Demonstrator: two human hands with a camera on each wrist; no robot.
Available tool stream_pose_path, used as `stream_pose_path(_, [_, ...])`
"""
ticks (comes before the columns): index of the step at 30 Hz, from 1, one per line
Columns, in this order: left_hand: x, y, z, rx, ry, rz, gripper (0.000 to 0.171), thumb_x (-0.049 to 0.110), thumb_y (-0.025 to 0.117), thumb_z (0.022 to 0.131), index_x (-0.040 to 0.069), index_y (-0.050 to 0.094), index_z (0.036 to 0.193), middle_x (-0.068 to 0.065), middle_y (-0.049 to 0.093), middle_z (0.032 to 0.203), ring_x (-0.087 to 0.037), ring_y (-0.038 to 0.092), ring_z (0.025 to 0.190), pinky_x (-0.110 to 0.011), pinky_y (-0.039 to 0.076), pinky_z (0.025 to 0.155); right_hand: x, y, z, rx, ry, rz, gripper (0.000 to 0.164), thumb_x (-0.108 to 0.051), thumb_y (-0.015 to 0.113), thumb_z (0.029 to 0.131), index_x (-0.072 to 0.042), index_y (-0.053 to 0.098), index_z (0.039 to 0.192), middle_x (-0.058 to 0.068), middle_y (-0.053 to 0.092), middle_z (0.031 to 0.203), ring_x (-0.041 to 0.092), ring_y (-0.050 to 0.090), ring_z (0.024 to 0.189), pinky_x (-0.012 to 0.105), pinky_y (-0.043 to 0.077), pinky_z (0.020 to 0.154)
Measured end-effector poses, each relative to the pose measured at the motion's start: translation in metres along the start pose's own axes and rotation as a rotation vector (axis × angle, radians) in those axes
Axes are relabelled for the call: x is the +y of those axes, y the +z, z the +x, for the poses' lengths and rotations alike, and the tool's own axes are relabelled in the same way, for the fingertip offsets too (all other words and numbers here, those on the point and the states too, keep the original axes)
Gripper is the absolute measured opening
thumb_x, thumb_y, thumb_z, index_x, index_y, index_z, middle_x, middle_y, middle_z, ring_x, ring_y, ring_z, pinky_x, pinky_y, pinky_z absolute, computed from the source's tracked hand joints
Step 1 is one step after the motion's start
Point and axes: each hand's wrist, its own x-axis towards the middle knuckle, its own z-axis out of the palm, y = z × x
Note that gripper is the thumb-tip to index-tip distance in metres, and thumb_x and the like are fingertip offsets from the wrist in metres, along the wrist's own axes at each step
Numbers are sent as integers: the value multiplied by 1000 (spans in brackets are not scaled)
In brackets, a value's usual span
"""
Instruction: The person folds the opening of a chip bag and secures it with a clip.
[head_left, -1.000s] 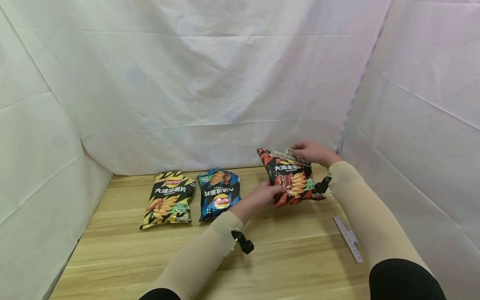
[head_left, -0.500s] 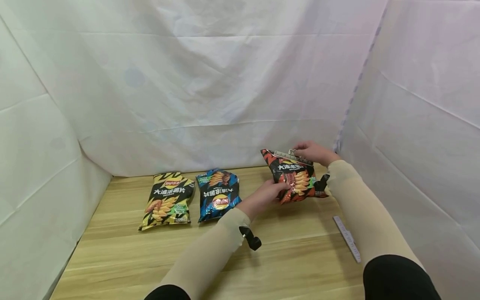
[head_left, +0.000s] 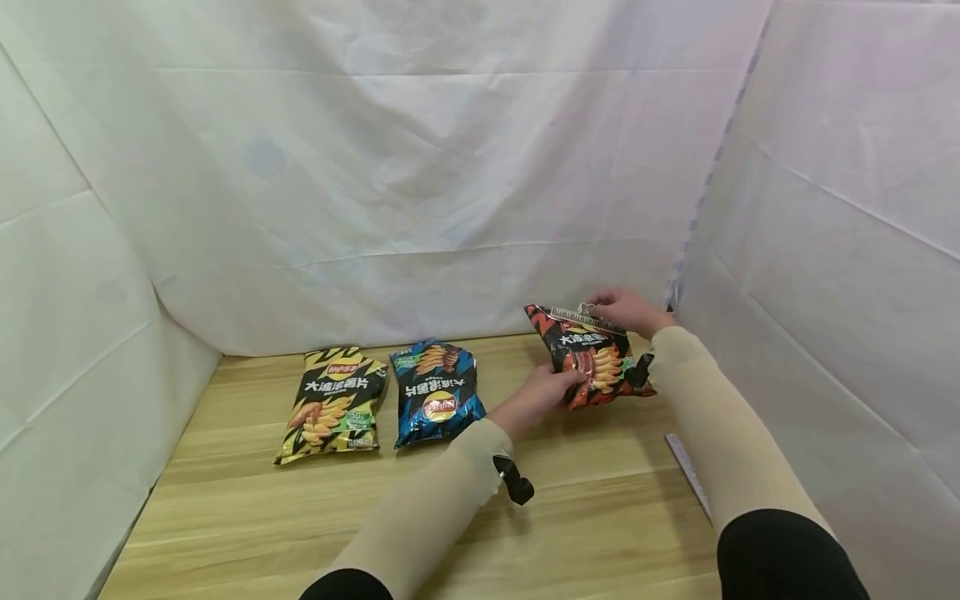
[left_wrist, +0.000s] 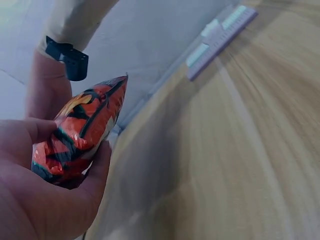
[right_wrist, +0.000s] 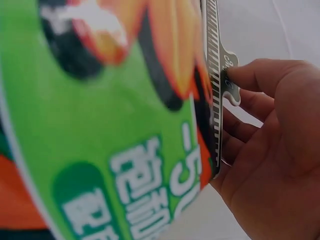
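Observation:
A red and black bag of chips (head_left: pixel 596 367) is held up at a tilt over the right back of the table. My left hand (head_left: pixel 542 395) grips its lower left side, thumb on the front and fingers behind, as the left wrist view shows. Across the bag's top edge sits a long clip (head_left: pixel 581 317) with a black-and-white striped bar. My right hand (head_left: pixel 628 311) pinches the clip's wavy-edged tab (right_wrist: pixel 229 75) with the thumb in front. Its other fingers are partly hidden behind the clip.
Two more chip bags, one yellow (head_left: pixel 333 406) and one blue (head_left: pixel 437 394), lie on the wooden table (head_left: pixel 262 525) to the left. A second, pale purple clip (head_left: pixel 688 473) lies at the right, partly behind my right forearm. White cloth walls (head_left: pixel 420 167) stand around the table.
The red bag and my left hand have shifted slightly to the right. My right forearm now covers more of the loose clip. Both hands keep their hold.

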Motion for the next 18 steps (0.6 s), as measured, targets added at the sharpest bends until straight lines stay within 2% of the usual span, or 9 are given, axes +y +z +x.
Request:
stream_pose_path(6, [-18, 7, 6, 134, -14, 4, 49, 27, 78, 103, -1, 62, 140, -8, 71, 121, -21, 72, 104, -39, 61, 90, 18, 20, 8, 70, -16, -48, 44, -30, 57, 116, -1, 68, 146, 27, 67, 143, 44, 63, 129, 62, 51, 108])
stream_pose_path(12, [-26, 13, 9, 167, 14, 10, 40, 15, 76, 103, -2, 63, 136, -10, 74, 120, -19, 71, 105, -35, 59, 92, 30, 34, 9, 119, 3, -2, 43, -20, 54, 116, 7, 65, 147, 31, 66, 141, 43, 66, 122, 60, 53, 103])
stream_pose_path(18, [-27, 16, 6, 211, 23, 94, 39, 9, 79, 98, -2, 63, 132, -11, 72, 121, -18, 67, 107, -35, 58, 93, 37, 41, 10, 126, 12, 11, 41, -16, 53, 115, 9, 65, 144, 32, 67, 137, 43, 65, 117, 58, 53, 100])
